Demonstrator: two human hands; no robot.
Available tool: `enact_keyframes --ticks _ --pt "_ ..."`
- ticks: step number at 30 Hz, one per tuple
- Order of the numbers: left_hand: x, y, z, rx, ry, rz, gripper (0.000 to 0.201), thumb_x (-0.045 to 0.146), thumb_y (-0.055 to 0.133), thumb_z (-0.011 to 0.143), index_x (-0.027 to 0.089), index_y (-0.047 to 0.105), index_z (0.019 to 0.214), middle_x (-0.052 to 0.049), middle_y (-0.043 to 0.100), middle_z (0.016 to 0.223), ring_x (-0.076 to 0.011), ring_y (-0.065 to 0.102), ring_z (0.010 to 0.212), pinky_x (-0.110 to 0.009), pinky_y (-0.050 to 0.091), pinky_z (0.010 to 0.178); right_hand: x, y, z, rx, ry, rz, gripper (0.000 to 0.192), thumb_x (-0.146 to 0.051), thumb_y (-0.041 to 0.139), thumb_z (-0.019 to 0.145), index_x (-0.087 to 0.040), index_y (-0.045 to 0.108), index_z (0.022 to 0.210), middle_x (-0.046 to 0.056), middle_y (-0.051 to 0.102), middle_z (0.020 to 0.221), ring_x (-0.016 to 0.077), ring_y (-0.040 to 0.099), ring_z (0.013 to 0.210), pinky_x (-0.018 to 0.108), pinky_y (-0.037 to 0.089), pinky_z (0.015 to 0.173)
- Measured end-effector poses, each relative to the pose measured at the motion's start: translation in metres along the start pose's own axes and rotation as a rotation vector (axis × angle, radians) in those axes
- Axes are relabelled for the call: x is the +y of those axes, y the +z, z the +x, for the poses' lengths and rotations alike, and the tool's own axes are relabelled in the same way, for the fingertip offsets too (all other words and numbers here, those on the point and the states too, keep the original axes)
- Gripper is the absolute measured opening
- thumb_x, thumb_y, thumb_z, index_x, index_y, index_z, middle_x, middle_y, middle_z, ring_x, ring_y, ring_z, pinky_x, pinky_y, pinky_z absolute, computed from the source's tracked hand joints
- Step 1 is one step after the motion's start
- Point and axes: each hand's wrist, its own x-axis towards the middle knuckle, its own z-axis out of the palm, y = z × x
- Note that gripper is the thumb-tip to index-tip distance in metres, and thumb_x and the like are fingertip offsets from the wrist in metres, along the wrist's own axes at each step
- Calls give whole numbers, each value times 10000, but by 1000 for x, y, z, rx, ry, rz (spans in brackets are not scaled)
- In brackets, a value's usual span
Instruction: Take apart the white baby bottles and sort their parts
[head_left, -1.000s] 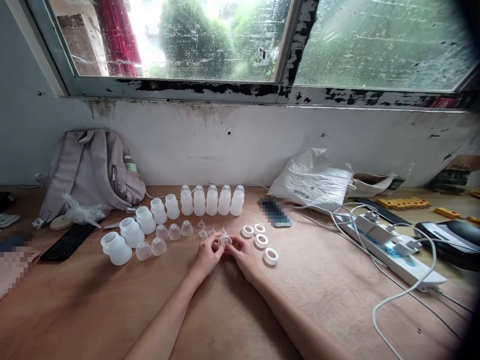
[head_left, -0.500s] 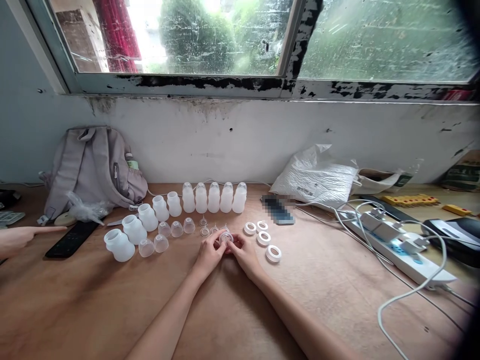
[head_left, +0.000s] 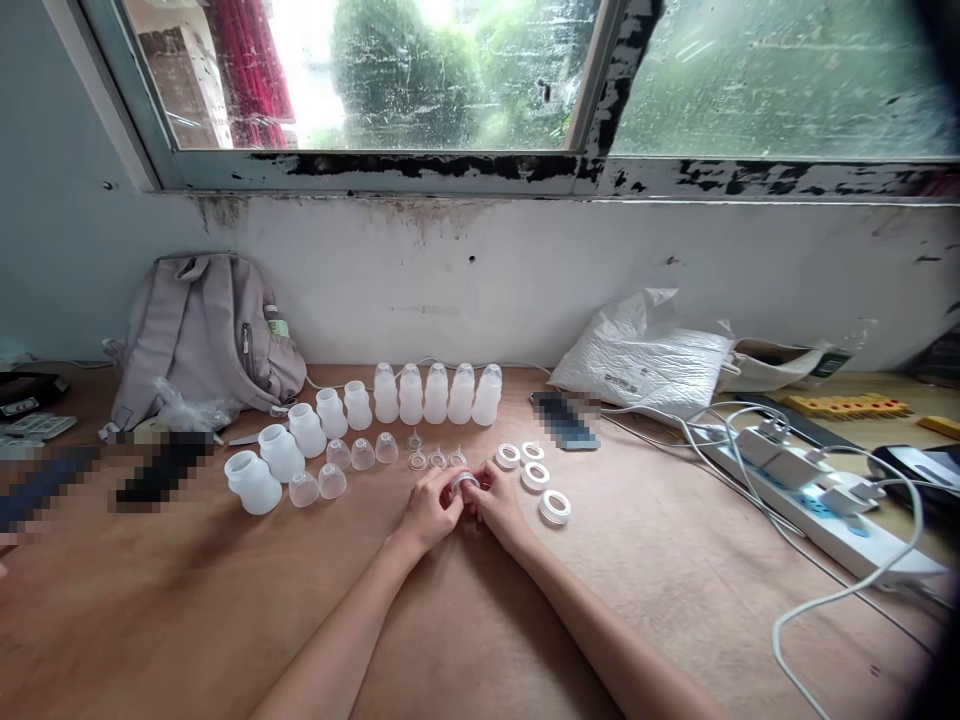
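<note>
We see both hands meeting low over the middle of the brown worktop (head_left: 465, 620). The left hand (head_left: 429, 512) and the right hand (head_left: 496, 508) pinch a small white ring with a clear teat (head_left: 464, 482) between their fingertips, so both are clamped on that one piece, held just above the board.

Just beyond the fingers stand three loose clear teats (head_left: 436, 459) in a short row. To the right of the hands lie four white screw rings (head_left: 536, 476), the nearest one (head_left: 554, 507) just beside the right hand. Further back a row of five capped translucent bottles (head_left: 437, 393) stands near the wall. From their left end a curved line of open bottle bodies (head_left: 307, 430) runs toward us, ending in the largest one (head_left: 253, 482). Inside that curve sit clear domed caps (head_left: 346, 468).

At the back left a grey backpack (head_left: 202, 335) leans on the wall, with a crumpled clear plastic bag (head_left: 193, 412) at its foot. Right of the bottles lies a phone (head_left: 564, 420), then a white plastic sack (head_left: 645, 355). A white power strip (head_left: 810, 500) with plugs and cables runs along the right side. Above all this we see a window (head_left: 480, 80) with a peeling frame.
</note>
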Motion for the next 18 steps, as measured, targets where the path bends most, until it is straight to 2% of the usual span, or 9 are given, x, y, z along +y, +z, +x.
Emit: enact_keyframes --ticks 5,11,18 --pt "0 -1 0 -2 13 10 375 133 487 721 217 559 1079 -36 580 864 -131 546 724 -250 455 714 2 0 2 28 -67 -83 104 -232 526 664 -200 427 657 -66 480 481 86 434 366 197 325 359" --pt "1 -3 -1 -17 26 32 384 143 491 720 207 555 1094 -39 579 862 -136 543 733 -255 452 723 5 0 4 26 -55 -73 99 -234 512 658 -205 418 670 -65 486 510 89 435 373 200 323 358" --pt "3 -4 -2 -27 40 31 392 156 485 732 212 543 1115 -33 569 813 -126 517 670 -249 446 672 4 0 3 68 -107 -108 91 -217 504 645 -206 413 649 -67 463 525 95 437 425 209 336 409"
